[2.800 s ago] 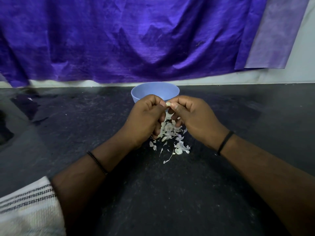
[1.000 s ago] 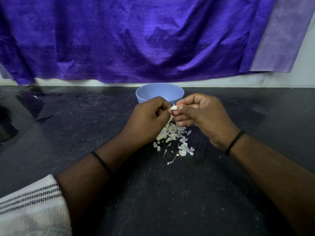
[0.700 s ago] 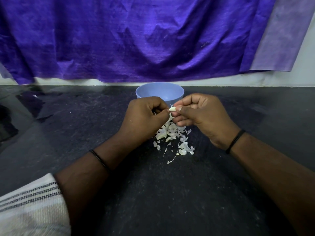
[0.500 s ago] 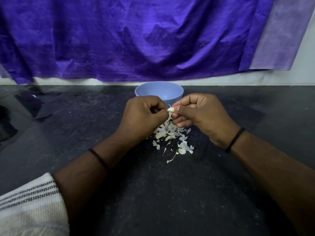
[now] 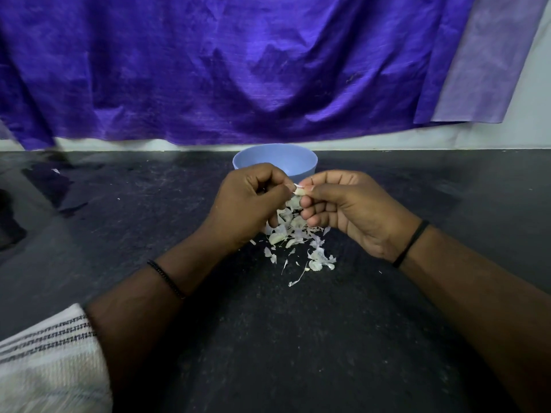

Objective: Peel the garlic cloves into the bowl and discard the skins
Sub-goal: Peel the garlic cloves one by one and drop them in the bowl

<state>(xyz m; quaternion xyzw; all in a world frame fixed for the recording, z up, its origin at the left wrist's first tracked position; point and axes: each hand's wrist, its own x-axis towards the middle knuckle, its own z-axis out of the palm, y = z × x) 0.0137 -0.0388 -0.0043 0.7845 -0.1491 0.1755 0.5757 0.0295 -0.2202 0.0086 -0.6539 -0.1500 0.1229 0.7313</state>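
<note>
Lying nearest on the dark counter (image 5: 298,338), a pile of garlic skins (image 5: 298,239) sat beneath both hands. Above it, the left hand (image 5: 247,204) and right hand (image 5: 348,207) pinched one garlic clove (image 5: 299,191) between fingertips. Beyond stood the blue bowl (image 5: 274,159).

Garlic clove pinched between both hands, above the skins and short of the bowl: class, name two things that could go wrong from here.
1. The clove is held over the skins, not over the bowl. If it slips, it may land among them and be hard to pick out.
2. The skins lie loose on the counter beneath the left hand and right hand; a brush might scatter them.
</note>
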